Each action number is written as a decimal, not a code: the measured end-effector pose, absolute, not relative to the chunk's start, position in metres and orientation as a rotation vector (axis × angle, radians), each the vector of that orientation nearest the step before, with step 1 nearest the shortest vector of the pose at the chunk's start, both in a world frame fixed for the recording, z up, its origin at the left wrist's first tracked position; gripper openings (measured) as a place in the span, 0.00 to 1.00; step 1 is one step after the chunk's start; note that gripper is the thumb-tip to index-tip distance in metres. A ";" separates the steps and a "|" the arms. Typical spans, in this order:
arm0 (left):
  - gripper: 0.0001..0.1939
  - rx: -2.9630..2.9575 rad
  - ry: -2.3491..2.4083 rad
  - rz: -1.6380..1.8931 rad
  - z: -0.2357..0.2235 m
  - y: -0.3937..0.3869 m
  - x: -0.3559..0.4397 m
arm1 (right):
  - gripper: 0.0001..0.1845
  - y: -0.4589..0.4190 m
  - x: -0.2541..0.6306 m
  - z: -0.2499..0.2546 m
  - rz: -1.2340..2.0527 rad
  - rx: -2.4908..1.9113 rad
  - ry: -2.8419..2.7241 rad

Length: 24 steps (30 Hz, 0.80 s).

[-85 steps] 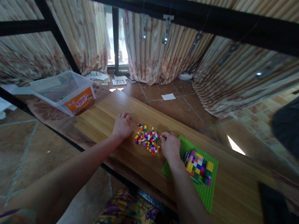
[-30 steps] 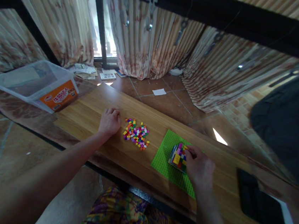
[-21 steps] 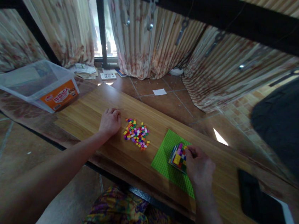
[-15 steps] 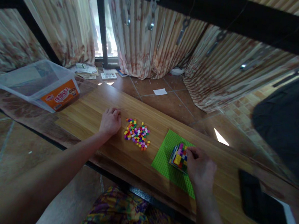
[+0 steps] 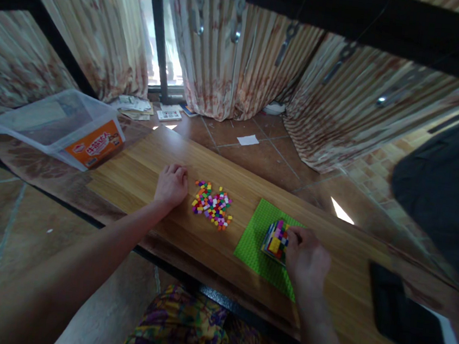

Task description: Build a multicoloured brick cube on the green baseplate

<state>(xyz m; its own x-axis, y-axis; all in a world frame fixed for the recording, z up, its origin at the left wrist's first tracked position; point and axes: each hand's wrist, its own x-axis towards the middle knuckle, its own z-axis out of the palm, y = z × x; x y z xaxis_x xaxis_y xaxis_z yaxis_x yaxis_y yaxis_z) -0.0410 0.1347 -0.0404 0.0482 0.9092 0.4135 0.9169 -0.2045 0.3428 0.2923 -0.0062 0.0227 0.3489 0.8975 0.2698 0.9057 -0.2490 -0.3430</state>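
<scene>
A loose heap of small coloured bricks (image 5: pixel 212 204) lies on the wooden table top (image 5: pixel 139 173). My left hand (image 5: pixel 171 184) rests just left of the heap with its fingers curled under, and nothing shows in it. A green baseplate (image 5: pixel 256 239) lies to the right of the heap. On it stands a block of many-coloured bricks (image 5: pixel 275 240). My right hand (image 5: pixel 306 258) covers the block's right side, fingertips pinched on its top edge. Whether a single brick is under the fingertips is hidden.
A clear plastic tub with an orange label (image 5: pixel 70 129) stands at the table's far left. A black flat object (image 5: pixel 406 322) lies at the right end. A dark shape (image 5: pixel 448 195) fills the right side. Curtains and a black frame bar stand behind; papers lie on the tiled floor.
Since 2.8 s ago my right hand has moved from the loose heap to the brick block on the baseplate and stays there. My left hand has not moved.
</scene>
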 end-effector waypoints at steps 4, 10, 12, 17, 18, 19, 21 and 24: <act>0.13 -2.263 -1.987 -0.851 -0.040 0.134 -0.041 | 0.18 -0.007 0.290 0.020 -0.043 -2.206 -1.595; 0.14 -2.268 -1.970 -0.863 -0.041 0.135 -0.041 | 0.20 -0.008 0.291 0.017 -0.042 -2.143 -1.606; 0.14 -2.255 -1.977 -0.858 -0.041 0.136 -0.041 | 0.21 -0.011 0.291 0.021 -0.047 -2.119 -1.561; 0.13 -2.253 -1.991 -0.863 -0.042 0.136 -0.041 | 0.17 -0.030 0.280 0.047 -0.098 -2.020 -1.398; 0.13 -2.251 -1.992 -0.855 -0.042 0.136 -0.041 | 0.16 -0.034 0.275 0.052 -0.089 -1.980 -1.389; 0.13 -2.248 -1.995 -0.841 -0.042 0.136 -0.040 | 0.15 -0.039 0.268 0.055 -0.068 -1.938 -1.396; 0.13 -2.242 -2.002 -0.815 -0.041 0.135 -0.040 | 0.14 -0.047 0.250 0.054 0.021 -1.851 -1.459; 0.13 -2.242 -2.005 -0.792 -0.040 0.134 -0.039 | 0.13 -0.053 0.222 0.038 0.239 -1.722 -1.611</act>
